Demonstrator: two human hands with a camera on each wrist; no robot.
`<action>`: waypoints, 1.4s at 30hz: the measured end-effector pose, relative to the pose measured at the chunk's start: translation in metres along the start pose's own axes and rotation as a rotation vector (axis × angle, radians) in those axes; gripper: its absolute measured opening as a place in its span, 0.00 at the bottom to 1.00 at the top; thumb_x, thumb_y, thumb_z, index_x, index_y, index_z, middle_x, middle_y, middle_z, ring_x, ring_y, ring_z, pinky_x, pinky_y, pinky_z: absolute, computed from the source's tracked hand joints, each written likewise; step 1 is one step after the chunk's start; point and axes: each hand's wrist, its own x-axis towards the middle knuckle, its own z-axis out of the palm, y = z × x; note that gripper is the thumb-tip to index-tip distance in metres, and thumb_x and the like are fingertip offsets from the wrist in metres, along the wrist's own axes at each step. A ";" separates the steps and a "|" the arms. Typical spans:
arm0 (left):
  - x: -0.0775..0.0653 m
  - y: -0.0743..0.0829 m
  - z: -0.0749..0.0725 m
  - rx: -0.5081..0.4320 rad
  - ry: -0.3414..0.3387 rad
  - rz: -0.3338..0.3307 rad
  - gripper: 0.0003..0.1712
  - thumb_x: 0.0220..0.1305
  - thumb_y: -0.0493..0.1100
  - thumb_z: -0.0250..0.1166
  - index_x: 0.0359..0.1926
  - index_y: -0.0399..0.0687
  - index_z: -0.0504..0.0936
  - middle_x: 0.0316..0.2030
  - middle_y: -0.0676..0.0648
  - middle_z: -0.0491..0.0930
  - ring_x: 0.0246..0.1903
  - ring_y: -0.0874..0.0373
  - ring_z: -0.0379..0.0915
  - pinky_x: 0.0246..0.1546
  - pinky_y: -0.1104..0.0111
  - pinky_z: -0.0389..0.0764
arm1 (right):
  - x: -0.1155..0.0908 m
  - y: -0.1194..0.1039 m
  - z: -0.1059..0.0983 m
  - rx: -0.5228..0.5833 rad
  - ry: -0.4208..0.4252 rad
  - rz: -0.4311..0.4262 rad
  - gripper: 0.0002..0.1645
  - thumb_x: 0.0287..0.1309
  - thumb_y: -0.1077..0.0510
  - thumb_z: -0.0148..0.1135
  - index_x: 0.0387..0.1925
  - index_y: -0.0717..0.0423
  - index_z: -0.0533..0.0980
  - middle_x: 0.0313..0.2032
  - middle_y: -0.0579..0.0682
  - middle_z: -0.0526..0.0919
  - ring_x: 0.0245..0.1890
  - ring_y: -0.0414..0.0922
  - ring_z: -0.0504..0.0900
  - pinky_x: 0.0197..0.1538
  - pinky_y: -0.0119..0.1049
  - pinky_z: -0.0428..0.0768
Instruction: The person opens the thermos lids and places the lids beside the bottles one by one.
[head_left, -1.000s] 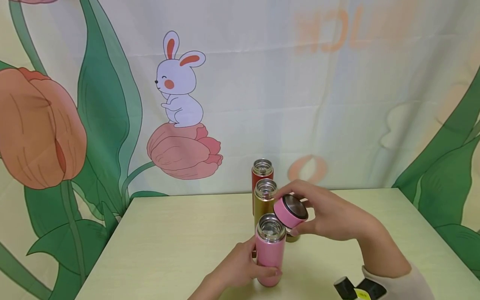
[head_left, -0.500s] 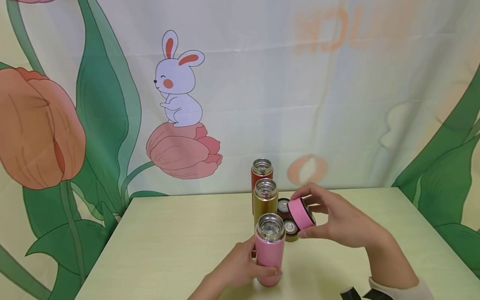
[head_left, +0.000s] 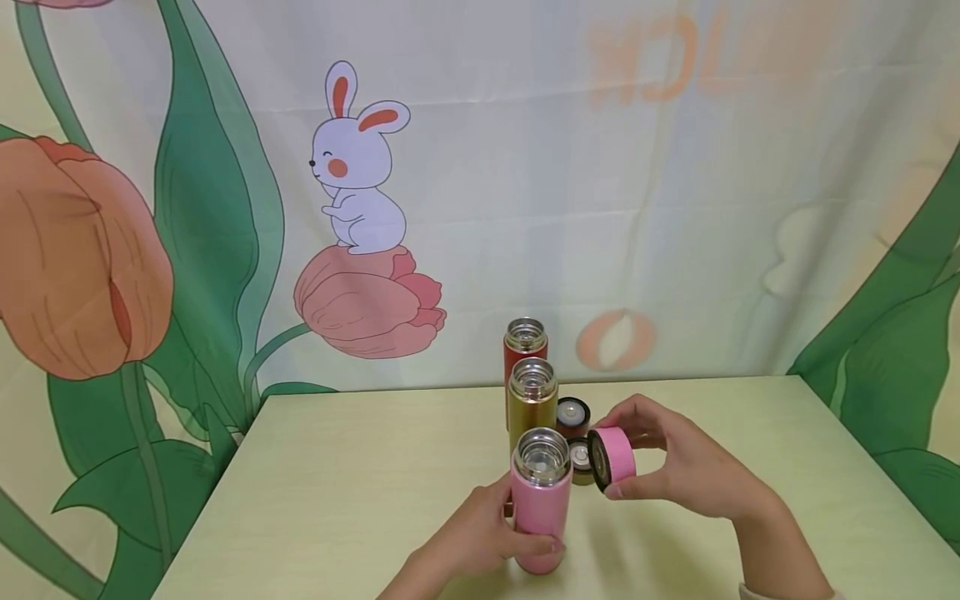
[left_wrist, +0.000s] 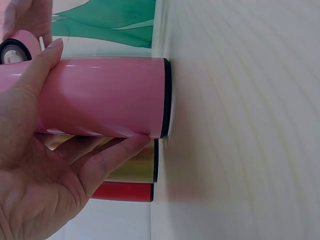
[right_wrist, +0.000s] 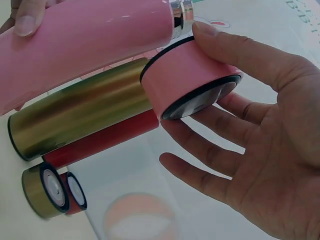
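A pink thermos bottle (head_left: 542, 508) stands uncapped and upright at the front of a row, its steel mouth facing up. My left hand (head_left: 491, 525) grips its lower body, thumb across the front; the left wrist view shows fingers on both sides of the pink wall (left_wrist: 105, 95). Held in the air right of the bottle is its pink lid (head_left: 619, 454), pinched between thumb and fingers of my right hand (head_left: 686, 458). The lid is tilted on its side, its dark inner side turned toward the bottle. In the right wrist view the lid (right_wrist: 187, 75) shows its shiny top disc.
Behind the pink bottle stand an open gold thermos (head_left: 531, 408) and an open red thermos (head_left: 523, 354). A gold lid (head_left: 582, 467) and a red lid (head_left: 573, 417) lie upside down to their right. A printed curtain (head_left: 480, 208) hangs behind the table (head_left: 360, 483).
My right hand has moved right and down, away from the bottle's mouth, turning the pink lid so its underside faces the bottle. The gold and red lids have come into view. My left hand stays put.
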 end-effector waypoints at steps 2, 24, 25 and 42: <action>0.001 0.000 0.001 -0.005 -0.005 -0.002 0.39 0.50 0.60 0.82 0.62 0.67 0.76 0.52 0.59 0.86 0.53 0.59 0.81 0.57 0.54 0.81 | -0.002 0.005 0.001 0.020 -0.008 0.020 0.35 0.45 0.49 0.85 0.53 0.40 0.75 0.50 0.41 0.85 0.53 0.45 0.85 0.60 0.38 0.80; 0.000 0.002 0.008 -0.002 -0.013 0.019 0.38 0.49 0.59 0.82 0.61 0.68 0.76 0.51 0.59 0.87 0.52 0.60 0.82 0.54 0.59 0.81 | -0.014 0.051 0.019 0.242 -0.144 0.075 0.39 0.49 0.62 0.81 0.61 0.51 0.71 0.57 0.59 0.77 0.50 0.52 0.87 0.53 0.38 0.83; 0.000 0.002 0.008 0.000 -0.013 0.023 0.38 0.49 0.59 0.82 0.60 0.68 0.76 0.51 0.59 0.87 0.52 0.60 0.82 0.53 0.59 0.81 | -0.013 0.052 0.019 0.239 -0.150 0.073 0.39 0.49 0.62 0.81 0.61 0.51 0.71 0.57 0.59 0.77 0.50 0.52 0.87 0.54 0.37 0.82; 0.002 -0.003 0.002 0.023 -0.004 0.001 0.38 0.50 0.62 0.82 0.60 0.66 0.75 0.51 0.59 0.86 0.52 0.60 0.82 0.55 0.57 0.82 | -0.007 0.059 0.022 0.175 -0.118 -0.028 0.38 0.48 0.62 0.81 0.62 0.50 0.75 0.58 0.55 0.74 0.56 0.45 0.83 0.63 0.33 0.77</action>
